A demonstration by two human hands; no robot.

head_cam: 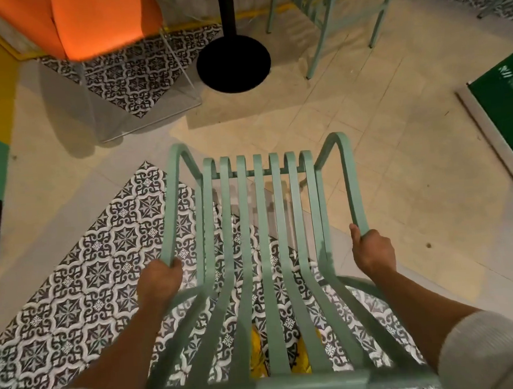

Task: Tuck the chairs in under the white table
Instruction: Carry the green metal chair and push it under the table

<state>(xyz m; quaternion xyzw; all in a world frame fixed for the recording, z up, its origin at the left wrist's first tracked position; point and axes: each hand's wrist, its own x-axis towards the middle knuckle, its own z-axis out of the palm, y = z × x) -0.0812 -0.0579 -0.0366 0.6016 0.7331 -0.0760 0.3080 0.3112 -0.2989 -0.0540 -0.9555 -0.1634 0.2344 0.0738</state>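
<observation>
On the patterned tiles at centre frame, a green slatted chair (262, 254) is seen from above, its slats running lengthwise away from the viewer, seat front directed at the black table base (233, 64). The left armrest is gripped by the left hand (158, 280), fingers closed around it; the right armrest is likewise clasped by the right hand (373, 252). A second green chair (331, 12) is noted beyond.

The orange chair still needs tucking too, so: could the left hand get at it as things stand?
Probably not yet: the left hand is closed on the green chair armrest, and the orange chair stands well ahead across open floor.
</observation>
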